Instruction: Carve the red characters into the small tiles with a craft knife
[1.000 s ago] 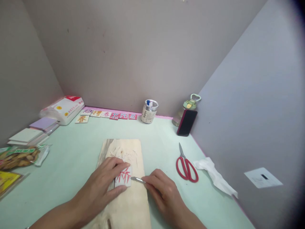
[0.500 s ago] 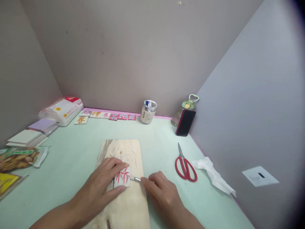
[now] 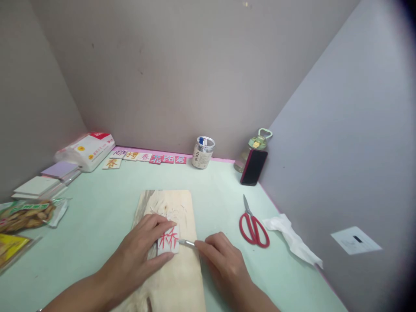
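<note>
Your left hand lies flat on the board, fingers and thumb clamped on the tile, a small white square with a red carved character, which sits on the board near its middle. Your right hand is closed around a knife; its thin metal tip touches the tile's right edge. Pale shavings lie on the board just beyond the tile.

The board rests on the pale green bench, close to you. To its right lie red scissors, and just beside them a crumpled tissue. At the back a jar stands near the wall, and further right a dark phone leans against a bottle. Left of the jar, a row of finished tiles lies along the wall, with 1 more set in front. At the far left sit a tissue pack, flat pads and a snack bag.
</note>
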The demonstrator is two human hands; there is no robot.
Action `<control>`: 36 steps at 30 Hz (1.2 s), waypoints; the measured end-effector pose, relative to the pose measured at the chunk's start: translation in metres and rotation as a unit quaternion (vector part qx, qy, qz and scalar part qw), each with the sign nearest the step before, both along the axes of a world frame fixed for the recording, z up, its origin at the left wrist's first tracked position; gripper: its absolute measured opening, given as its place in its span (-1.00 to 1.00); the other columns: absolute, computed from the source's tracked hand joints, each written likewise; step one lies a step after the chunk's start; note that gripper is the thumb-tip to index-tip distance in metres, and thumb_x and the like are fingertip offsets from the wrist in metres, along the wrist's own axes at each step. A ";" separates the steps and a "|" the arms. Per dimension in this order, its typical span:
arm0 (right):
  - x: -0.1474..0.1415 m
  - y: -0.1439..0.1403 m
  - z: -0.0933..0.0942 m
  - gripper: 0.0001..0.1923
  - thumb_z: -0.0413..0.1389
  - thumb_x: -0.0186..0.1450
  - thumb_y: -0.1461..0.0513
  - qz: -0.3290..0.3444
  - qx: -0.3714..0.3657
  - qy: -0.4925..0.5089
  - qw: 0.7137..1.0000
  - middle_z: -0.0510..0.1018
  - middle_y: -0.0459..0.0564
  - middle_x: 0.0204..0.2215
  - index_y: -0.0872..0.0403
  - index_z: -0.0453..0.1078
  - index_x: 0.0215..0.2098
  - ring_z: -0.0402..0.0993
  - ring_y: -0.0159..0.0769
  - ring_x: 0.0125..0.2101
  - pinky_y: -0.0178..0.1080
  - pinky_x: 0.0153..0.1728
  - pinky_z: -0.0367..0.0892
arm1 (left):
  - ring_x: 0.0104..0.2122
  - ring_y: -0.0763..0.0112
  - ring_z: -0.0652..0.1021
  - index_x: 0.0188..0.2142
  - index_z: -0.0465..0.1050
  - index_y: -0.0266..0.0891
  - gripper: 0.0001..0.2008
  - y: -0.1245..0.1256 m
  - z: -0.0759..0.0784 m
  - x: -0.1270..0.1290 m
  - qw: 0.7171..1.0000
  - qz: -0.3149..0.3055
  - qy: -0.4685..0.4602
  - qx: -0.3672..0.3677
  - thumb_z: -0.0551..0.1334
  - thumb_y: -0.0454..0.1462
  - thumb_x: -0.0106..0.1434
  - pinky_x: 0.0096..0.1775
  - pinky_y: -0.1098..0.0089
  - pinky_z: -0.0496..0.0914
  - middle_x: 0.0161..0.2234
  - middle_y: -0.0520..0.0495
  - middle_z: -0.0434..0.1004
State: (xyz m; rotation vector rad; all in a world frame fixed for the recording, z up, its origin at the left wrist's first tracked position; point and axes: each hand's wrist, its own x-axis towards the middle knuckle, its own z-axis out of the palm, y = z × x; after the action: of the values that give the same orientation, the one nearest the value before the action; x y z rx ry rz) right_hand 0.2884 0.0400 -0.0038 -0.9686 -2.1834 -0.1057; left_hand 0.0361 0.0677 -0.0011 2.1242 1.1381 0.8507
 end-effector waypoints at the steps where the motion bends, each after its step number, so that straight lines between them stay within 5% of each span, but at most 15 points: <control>1: 0.000 0.000 0.001 -0.75 0.01 0.42 0.44 -0.001 0.012 -0.005 1.000 0.46 0.02 -0.43 0.15 0.43 -0.02 0.33 -0.30 -0.45 -0.34 -0.50 0.31 | 0.01 0.24 0.43 0.08 0.38 0.01 -0.64 0.000 0.000 0.000 1.000 -0.001 0.001 0.003 0.22 -0.27 0.30 0.05 0.25 0.37 -0.03 -0.02 0.42; 7: 0.003 -0.003 0.007 -0.68 0.01 0.38 0.48 -0.006 0.053 -0.029 0.998 0.49 0.05 -0.40 0.15 0.42 0.04 0.35 -0.29 -0.45 -0.31 -0.48 0.31 | -0.03 0.23 0.47 0.05 0.41 -0.05 -0.70 0.003 0.005 -0.001 1.000 -0.014 0.017 0.014 0.24 -0.23 0.32 0.02 0.26 0.42 -0.06 -0.05 0.44; 19: 0.006 0.003 0.015 -0.73 0.01 0.41 0.45 -0.021 -0.096 0.131 0.987 0.46 0.03 -0.36 0.08 0.43 -0.03 0.43 -0.26 -0.36 -0.26 -0.40 0.36 | -0.01 0.21 0.44 0.07 0.37 -0.02 -0.63 -0.001 -0.001 -0.001 0.999 -0.017 0.034 0.035 0.27 -0.29 0.28 0.03 0.23 0.40 -0.05 -0.05 0.41; 25: 0.006 -0.001 0.020 -0.77 0.02 0.45 0.35 0.043 -0.192 0.069 0.978 0.48 0.01 -0.40 0.06 0.50 -0.07 0.44 -0.27 -0.38 -0.28 -0.40 0.35 | 0.03 0.22 0.42 0.10 0.35 0.04 -0.56 -0.003 -0.004 -0.001 0.999 -0.006 0.024 0.037 0.28 -0.32 0.26 0.06 0.25 0.37 0.00 -0.02 0.39; 36: 0.010 -0.004 0.031 -0.74 -0.05 0.48 0.33 0.030 -0.183 -0.015 0.982 0.46 0.00 -0.42 0.08 0.49 -0.07 0.41 -0.29 -0.41 -0.30 -0.43 0.30 | -0.08 0.24 0.48 0.17 0.35 0.07 -0.56 -0.002 -0.002 -0.003 0.999 -0.016 0.008 0.039 0.28 -0.27 0.32 -0.05 0.30 0.43 -0.09 -0.02 0.49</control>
State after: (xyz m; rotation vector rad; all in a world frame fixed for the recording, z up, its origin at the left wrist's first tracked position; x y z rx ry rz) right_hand 0.2985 0.0362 0.0269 -1.1042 -2.3046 0.3234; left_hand 0.0335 0.0654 -0.0033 2.2107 1.0925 0.8767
